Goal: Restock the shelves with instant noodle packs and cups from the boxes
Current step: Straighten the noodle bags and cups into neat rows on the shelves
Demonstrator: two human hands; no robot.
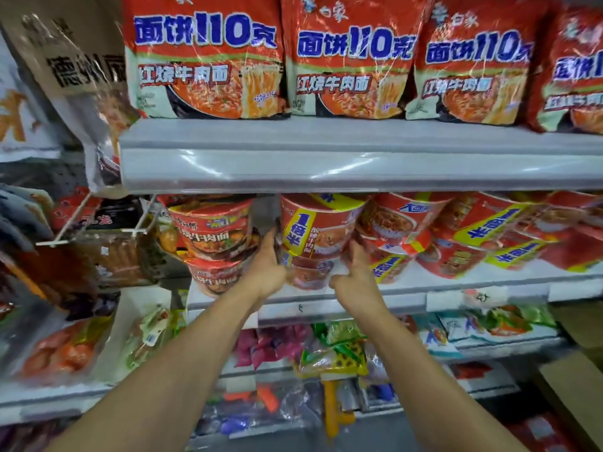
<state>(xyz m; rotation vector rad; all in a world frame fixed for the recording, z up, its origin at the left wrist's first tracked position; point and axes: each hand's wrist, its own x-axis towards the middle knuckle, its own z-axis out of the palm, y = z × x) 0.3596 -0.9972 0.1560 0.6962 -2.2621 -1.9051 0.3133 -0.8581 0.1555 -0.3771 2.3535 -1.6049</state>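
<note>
Two stacked red noodle cups with a yellow band stand on the middle shelf. My left hand holds the stack's left side and my right hand holds its right side, fingers curled against the cups. Darker red noodle cups are stacked to the left. More red cups lie tilted to the right. Large red noodle multipacks line the top shelf.
Hanging snack bags on wire hooks crowd the left side. Lower shelves hold assorted coloured packets. A cardboard box edge shows at the lower right.
</note>
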